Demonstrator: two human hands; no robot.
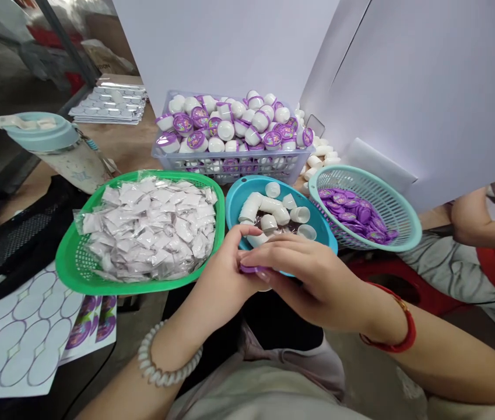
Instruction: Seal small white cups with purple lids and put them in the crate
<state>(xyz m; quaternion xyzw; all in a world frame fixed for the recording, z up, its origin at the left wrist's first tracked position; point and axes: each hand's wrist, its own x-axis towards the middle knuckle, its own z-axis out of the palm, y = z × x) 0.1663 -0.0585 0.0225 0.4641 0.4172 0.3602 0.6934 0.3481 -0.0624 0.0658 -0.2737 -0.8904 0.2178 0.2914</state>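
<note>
Head view: left hand and right hand grip rounded purple plastic lid at near edge of blue plastic basin; keep lid level.

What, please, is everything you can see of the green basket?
The green basket looks like plastic, with a broad solid rim and a perforated wall at its left. It is heaped with small clear packets holding something white, hiding its floor. It sits upright, left of the blue basin; contact between the two is unclear.

Pale upright panels behind a brown tabletop; grey floor
</note>
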